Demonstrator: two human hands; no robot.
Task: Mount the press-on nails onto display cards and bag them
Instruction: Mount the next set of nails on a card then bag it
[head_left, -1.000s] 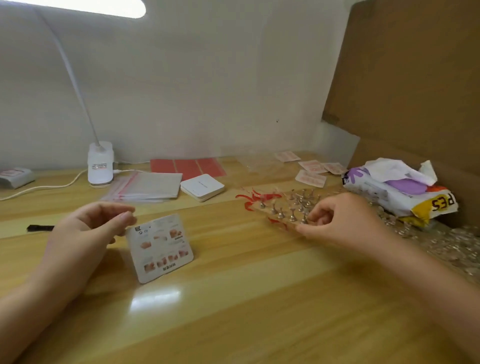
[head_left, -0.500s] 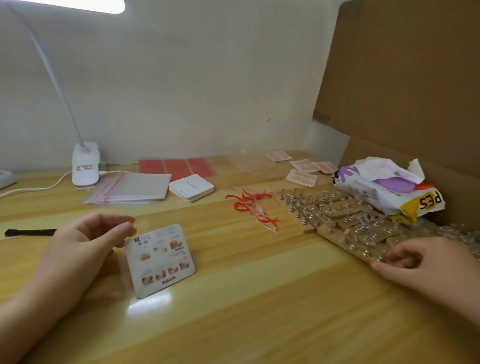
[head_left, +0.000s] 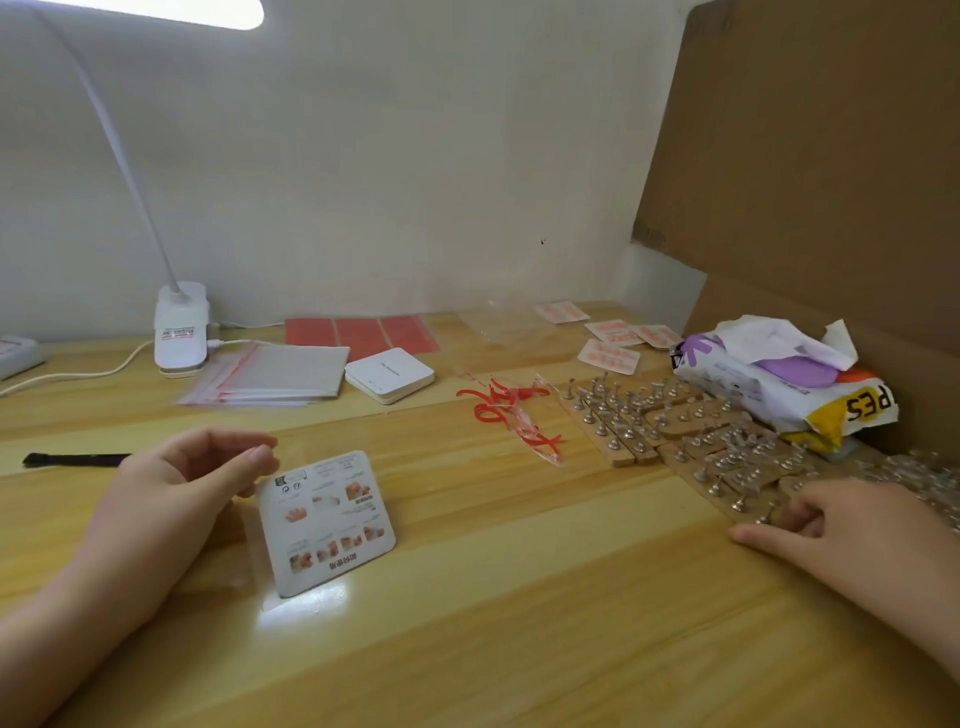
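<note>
The right hand has slid from the far stands to the near stands, fingers curled, apparently picking a nail; the left hand still pinches the bagged card

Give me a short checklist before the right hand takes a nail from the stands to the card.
1. Display card held: ok, left hand pinches its top corner.
2. Card tilted up off the table: ok.
3. Right hand at the nail stands: ok, fingers on the nearest board.
4. Nail already gripped: cannot tell, fingertips hidden.
5. Empty bags ready: ok, stacked beside the lamp base.
</note>
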